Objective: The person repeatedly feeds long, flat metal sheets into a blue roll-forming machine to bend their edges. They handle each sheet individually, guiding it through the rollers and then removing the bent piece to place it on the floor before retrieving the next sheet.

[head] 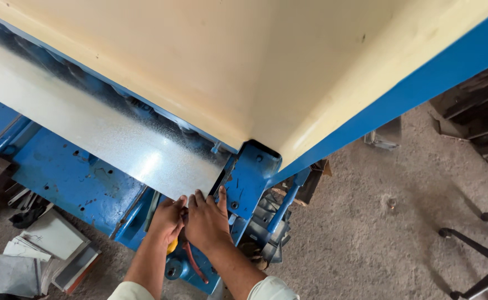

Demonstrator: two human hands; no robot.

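Observation:
A galvanised metal sheet (88,125) lies flat on the bed of a large blue and cream machine (244,66), running from the far left to the machine's corner. My left hand (167,218) and my right hand (206,219) are side by side at the sheet's near corner edge, fingers pressed on it. The right thumb rests against the blue corner bracket (249,178). A bit of yellow shows under my left palm; what it is I cannot tell. A red hose (194,265) runs below my right wrist.
Stacks of cut metal pieces (44,250) lie on the dusty concrete floor at the lower left. A blue lever (288,197) hangs under the machine's corner. Black chair legs (480,250) stand at the lower right, dark scrap (477,111) at the far right.

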